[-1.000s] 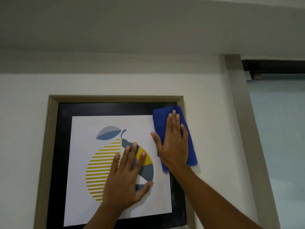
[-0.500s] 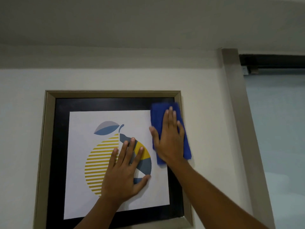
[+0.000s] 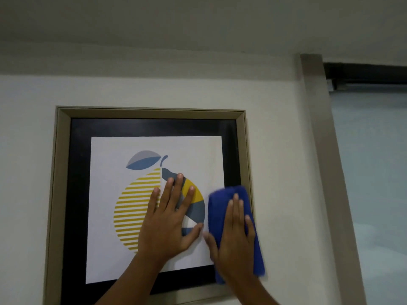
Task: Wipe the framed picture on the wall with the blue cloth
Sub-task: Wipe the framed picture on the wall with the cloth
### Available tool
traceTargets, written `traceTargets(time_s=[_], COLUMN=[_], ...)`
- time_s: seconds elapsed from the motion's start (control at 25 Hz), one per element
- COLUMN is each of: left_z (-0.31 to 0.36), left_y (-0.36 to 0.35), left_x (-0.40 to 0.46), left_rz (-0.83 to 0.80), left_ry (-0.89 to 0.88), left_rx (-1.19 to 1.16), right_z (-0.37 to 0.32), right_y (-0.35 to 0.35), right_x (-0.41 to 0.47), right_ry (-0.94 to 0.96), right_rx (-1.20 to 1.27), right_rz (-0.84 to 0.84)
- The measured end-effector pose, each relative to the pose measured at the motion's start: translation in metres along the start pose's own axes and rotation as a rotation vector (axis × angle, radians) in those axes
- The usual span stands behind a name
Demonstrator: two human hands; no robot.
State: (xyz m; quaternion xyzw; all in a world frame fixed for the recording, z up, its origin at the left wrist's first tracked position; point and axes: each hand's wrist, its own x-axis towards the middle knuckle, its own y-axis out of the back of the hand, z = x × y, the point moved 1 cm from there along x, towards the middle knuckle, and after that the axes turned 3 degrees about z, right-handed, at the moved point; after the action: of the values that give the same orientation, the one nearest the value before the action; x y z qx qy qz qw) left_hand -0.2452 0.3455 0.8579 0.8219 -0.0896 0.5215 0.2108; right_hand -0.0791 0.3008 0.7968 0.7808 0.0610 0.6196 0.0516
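The framed picture (image 3: 66, 194) hangs on the white wall: a beige frame, a black mat and a white print of a striped yellow and grey fruit. My left hand (image 3: 169, 219) lies flat on the glass over the fruit, fingers spread, holding nothing. My right hand (image 3: 235, 238) presses the blue cloth (image 3: 217, 208) flat against the lower right side of the picture, over the mat and the frame's right edge. The cloth hangs down past my wrist and looks blurred.
A beige door or window post (image 3: 319, 150) runs down the wall right of the picture. Beyond it is a pale frosted pane (image 3: 372, 172) under a dark rail (image 3: 365, 73). The ceiling (image 3: 198, 23) is close above.
My right hand has slid the blue cloth down the right side of the picture, from the upper right corner to the lower right. My left hand has stayed flat on the fruit.
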Motion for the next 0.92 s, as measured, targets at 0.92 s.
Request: traceTargets(time_s=[0.92], left_z=[-0.004], left_y=[-0.007], left_x=[-0.004], left_rz=[0.059], left_ry=[-0.028], left_rx=[0.011], right_z=[-0.035], right_y=[0.012], right_x=[0.158], right_ry=[-0.003], right_rx=[0.008], right_rz=[0.176])
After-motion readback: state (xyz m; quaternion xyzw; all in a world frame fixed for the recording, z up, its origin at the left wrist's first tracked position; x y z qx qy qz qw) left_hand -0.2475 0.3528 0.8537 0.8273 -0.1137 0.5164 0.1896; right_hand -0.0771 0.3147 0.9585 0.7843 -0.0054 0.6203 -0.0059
